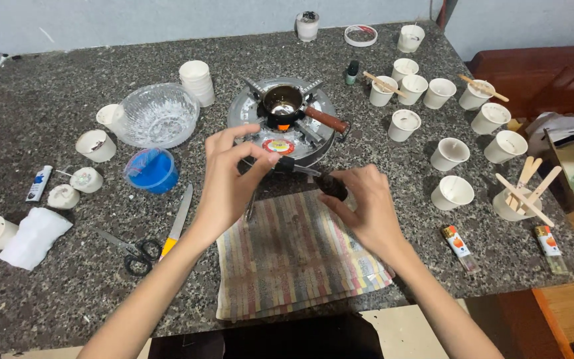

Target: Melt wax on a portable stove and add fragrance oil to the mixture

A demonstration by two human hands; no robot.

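Bare striped cloth [293, 256] below; stove [280, 119] ahead; paper cups [450, 154] crowd the right.

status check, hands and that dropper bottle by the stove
Left hand pinching dropper top. Right hand gripping small dark bottle over striped cloth. Stove lit just behind, small pot on it.

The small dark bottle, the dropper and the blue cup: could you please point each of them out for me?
Small dark bottle [334, 187]: head view, on its dark body in the right hand.
Dropper [291, 166]: head view, on its dark bulb end by the left fingertips.
Blue cup [153, 172]: head view, on its blue inside.
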